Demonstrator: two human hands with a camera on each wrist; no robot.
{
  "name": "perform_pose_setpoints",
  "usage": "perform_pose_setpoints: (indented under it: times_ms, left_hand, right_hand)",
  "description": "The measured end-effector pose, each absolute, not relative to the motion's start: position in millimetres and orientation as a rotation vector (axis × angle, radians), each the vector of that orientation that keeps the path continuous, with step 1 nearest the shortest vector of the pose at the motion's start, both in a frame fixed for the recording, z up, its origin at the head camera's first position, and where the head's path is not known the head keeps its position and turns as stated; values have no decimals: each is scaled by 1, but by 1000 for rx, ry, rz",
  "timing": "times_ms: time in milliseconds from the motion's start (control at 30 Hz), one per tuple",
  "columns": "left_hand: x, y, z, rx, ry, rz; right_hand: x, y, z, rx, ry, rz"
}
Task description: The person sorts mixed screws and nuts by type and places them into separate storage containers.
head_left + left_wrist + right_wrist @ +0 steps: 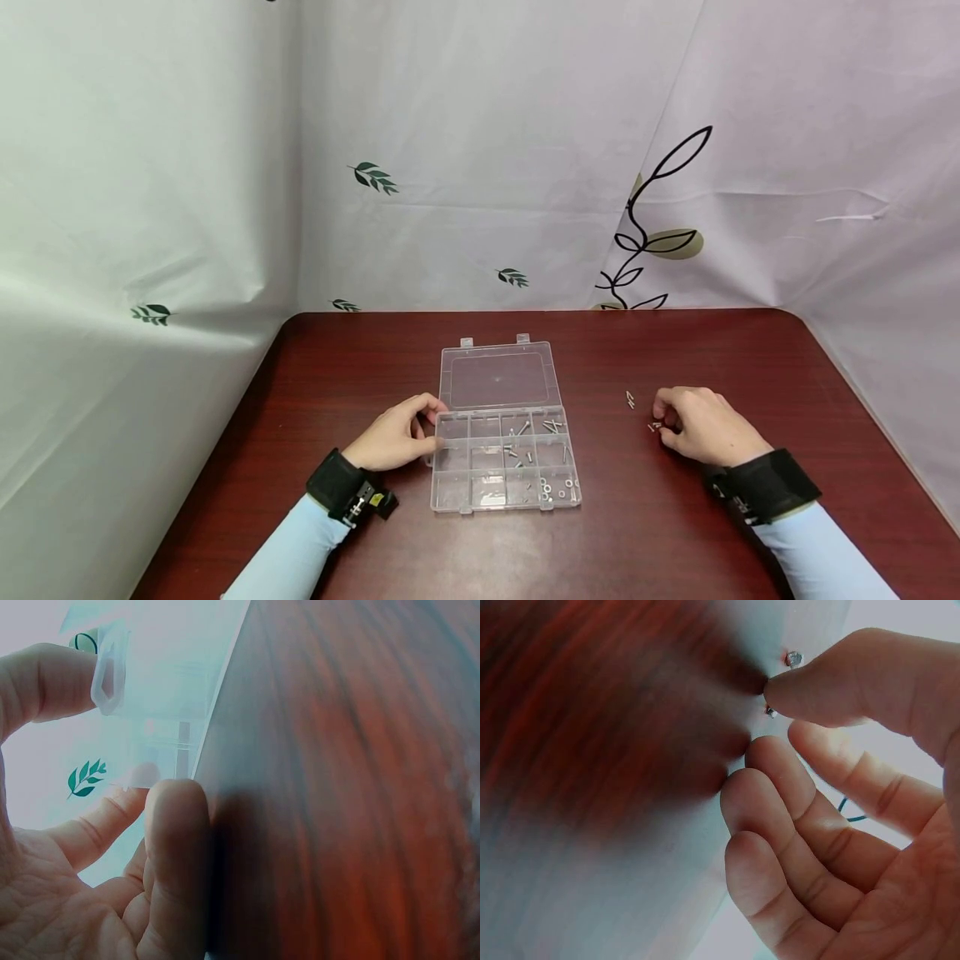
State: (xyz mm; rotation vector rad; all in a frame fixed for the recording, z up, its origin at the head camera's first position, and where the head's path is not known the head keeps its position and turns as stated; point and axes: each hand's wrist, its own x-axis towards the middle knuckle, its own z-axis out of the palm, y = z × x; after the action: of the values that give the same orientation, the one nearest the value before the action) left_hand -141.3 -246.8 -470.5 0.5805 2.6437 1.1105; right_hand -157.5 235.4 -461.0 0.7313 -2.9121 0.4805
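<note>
A clear plastic compartment box [450,492] lies on the table with its lid [497,379] folded back. My left hand [393,436] holds the box's left side, thumb at a small loop on the wall and fingers at the far corner. My right hand [708,425] rests fingertips-down on the table to the right. Small screws [655,427] lie right at its thumb and index finger. In the right wrist view one screw [771,712] shows in the gap between thumb and index fingertip, and another screw head [793,658] stands beyond the thumb.
Several small screws [630,400] lie between the box and my right hand. Bolts [552,426] and white washers [546,489] sit in the box's right-hand compartments. The dark red table [360,358] ends at a patterned white curtain [450,233].
</note>
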Motion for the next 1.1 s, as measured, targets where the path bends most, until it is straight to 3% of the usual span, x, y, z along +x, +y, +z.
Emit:
perform_pose_setpoints:
  times_ms: [1100]
  left_hand:
    - [-140, -246, -468, 590, 2638, 1118]
  right_hand:
    - [-155, 230, -463, 737, -2920, 465]
